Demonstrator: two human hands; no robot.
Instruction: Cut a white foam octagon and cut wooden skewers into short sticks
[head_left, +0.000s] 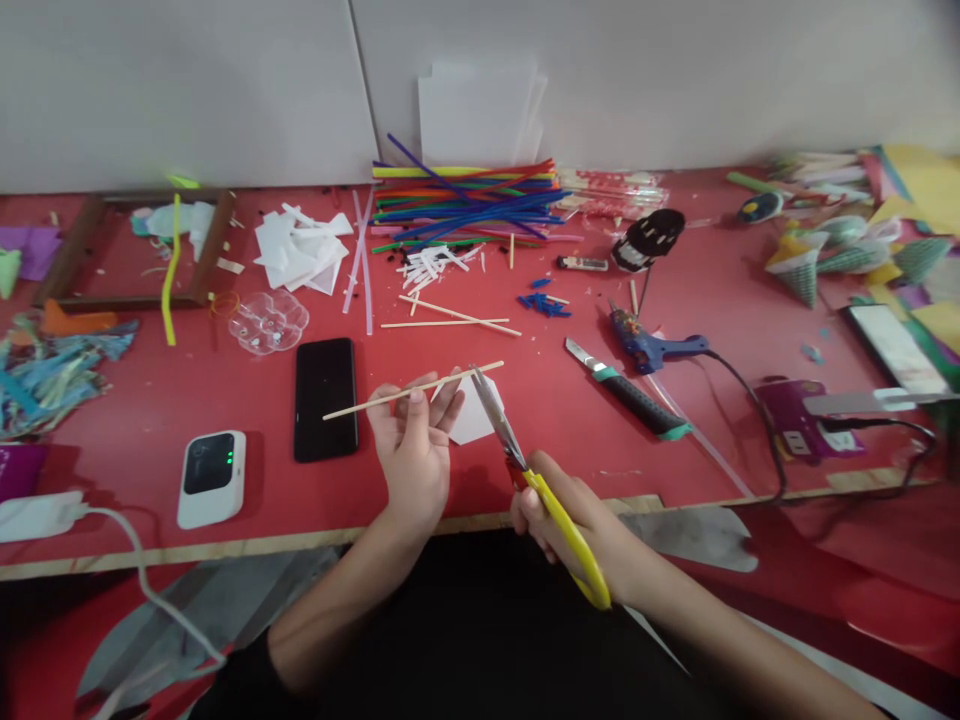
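My left hand (pixel 417 448) pinches a thin wooden stick (pixel 360 405) between thumb and fingers, above the front of the table. In my right hand (pixel 562 510) is a pair of yellow-handled scissors (pixel 568 530). The scissor blades point up and left, with their tips at the stick near its right end. Under the stick and partly behind my left fingers lies a white piece of paper (pixel 478 412). Just beyond, two more wooden sticks (pixel 450 322) lie crossed on the red table.
Left of my hands are a black phone (pixel 325 400) and a white device (pixel 212 480). A utility knife (pixel 630 390) and a corded blue glue gun (pixel 651 345) lie to the right. Colourful pipe cleaners (pixel 472 205) and white paper pieces (pixel 300 250) are at the back.
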